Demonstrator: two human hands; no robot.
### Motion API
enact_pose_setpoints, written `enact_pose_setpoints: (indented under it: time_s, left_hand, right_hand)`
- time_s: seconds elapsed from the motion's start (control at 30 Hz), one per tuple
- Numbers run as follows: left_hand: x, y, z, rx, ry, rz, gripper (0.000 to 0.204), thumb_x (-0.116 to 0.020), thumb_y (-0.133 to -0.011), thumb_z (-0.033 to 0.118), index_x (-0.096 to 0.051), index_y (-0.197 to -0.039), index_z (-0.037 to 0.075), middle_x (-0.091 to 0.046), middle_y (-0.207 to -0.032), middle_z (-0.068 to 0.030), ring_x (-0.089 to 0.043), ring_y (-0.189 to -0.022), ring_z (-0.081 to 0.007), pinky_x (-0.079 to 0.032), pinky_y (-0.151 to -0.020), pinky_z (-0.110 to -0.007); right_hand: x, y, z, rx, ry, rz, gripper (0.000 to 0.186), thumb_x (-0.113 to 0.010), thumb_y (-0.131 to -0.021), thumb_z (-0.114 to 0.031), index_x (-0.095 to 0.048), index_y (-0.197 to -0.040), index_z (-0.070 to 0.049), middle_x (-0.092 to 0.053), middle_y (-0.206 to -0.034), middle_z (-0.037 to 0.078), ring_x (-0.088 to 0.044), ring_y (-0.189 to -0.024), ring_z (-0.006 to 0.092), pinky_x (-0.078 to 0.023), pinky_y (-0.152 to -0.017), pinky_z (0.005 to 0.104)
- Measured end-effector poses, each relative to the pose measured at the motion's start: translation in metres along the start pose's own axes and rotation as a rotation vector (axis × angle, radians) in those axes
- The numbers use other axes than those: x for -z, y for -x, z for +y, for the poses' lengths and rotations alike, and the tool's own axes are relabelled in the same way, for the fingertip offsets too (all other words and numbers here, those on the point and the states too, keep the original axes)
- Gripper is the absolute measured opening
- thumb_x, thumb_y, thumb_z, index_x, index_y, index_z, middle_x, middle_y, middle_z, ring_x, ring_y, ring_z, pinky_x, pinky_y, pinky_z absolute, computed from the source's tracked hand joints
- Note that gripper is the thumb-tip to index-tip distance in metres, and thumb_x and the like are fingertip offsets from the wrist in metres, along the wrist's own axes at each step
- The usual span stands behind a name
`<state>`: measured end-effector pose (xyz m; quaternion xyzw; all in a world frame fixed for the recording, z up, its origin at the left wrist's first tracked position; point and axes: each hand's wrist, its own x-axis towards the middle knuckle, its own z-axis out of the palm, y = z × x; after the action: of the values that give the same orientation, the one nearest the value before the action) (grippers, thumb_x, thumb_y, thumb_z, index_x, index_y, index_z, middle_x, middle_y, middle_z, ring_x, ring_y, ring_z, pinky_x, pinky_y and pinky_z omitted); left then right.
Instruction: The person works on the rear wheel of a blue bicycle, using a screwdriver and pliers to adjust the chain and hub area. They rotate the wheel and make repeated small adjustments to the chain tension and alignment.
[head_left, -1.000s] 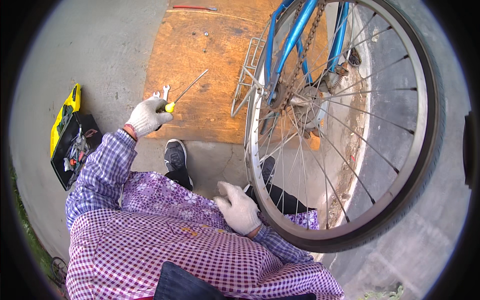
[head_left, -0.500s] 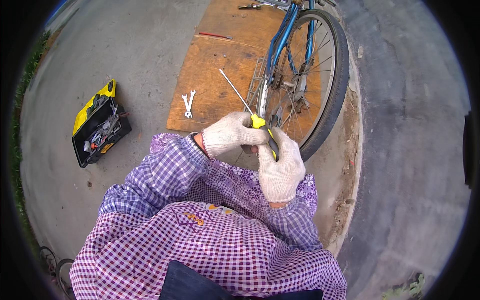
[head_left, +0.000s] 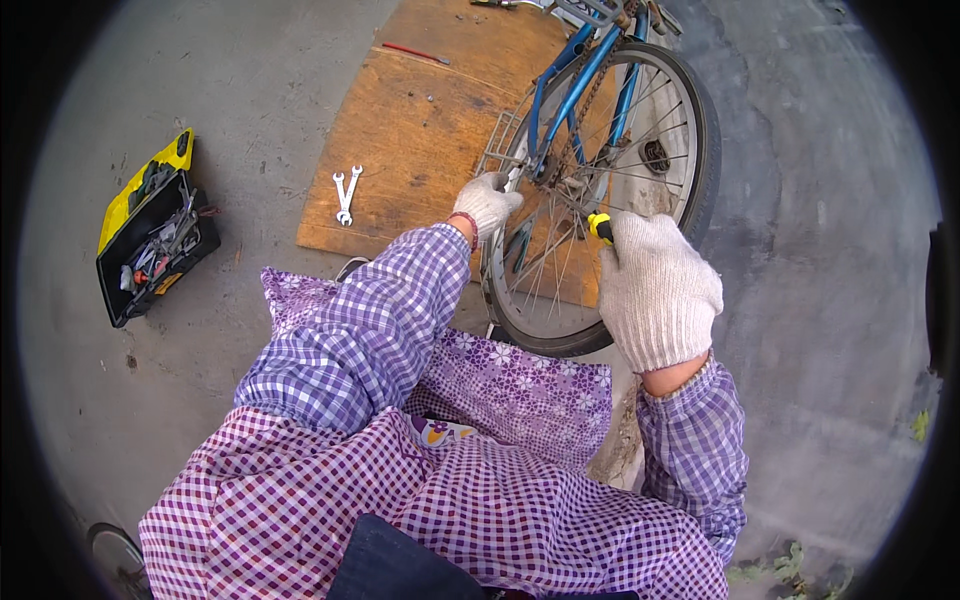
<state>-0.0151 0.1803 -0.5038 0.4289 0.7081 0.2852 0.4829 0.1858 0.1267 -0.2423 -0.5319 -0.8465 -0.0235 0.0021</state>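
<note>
My left hand [head_left: 485, 208], in a white knit glove, is closed at the left edge of the upended bicycle wheel's rim [head_left: 541, 338], gripping it. My right hand [head_left: 657, 290], gloved too, grips a screwdriver [head_left: 601, 226] by its yellow-and-black handle, right of my left hand and in front of the spokes; I cannot clearly make out its shaft against them. The blue bicycle frame [head_left: 583, 80] and chain rise behind the wheel, with a metal rack [head_left: 497, 140] beside it.
A worn wooden board [head_left: 400, 130] lies beneath the bicycle, with two spanners [head_left: 346, 195] and a red-handled tool [head_left: 405, 51]. An open black-and-yellow toolbox [head_left: 160, 250] full of tools stands at left. Another wheel [head_left: 110, 550] shows bottom left; a concrete ledge [head_left: 800, 250] runs along the right.
The screwdriver, first in my left hand, then in both, is now in my right, moved rightward and up. My left hand has moved forward onto the wheel.
</note>
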Motion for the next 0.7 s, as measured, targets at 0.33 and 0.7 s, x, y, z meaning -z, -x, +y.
enact_pose_setpoints:
  time_s: [0.33, 0.7]
  left_hand:
    - [0.009, -0.002, 0.02, -0.011, 0.118, 0.019, 0.055, -0.06, -0.099, 0.029, -0.059, -0.142, -0.006, -0.066, -0.137, -0.0264, -0.063, -0.128, -0.0356, -0.048, -0.108, -0.041]
    - [0.017, -0.006, 0.013, 0.07, 0.065, 0.048, 0.056, -0.059, -0.098, 0.03, -0.06, -0.141, -0.006, -0.069, -0.131, -0.0257, -0.066, -0.119, -0.0347, -0.05, -0.102, -0.041]
  right_hand:
    - [-0.018, -0.031, 0.004, 0.092, 0.008, -0.039, 0.013, -0.072, -0.082, -0.009, -0.072, -0.094, -0.005, -0.07, -0.092, 0.017, -0.075, -0.083, 0.0345, -0.061, -0.068, 0.0421]
    - [-0.02, -0.027, -0.001, 0.07, -0.029, 0.021, 0.012, -0.073, -0.086, -0.015, -0.072, -0.094, -0.006, -0.07, -0.09, 0.016, -0.075, -0.081, 0.0333, -0.06, -0.066, 0.0423]
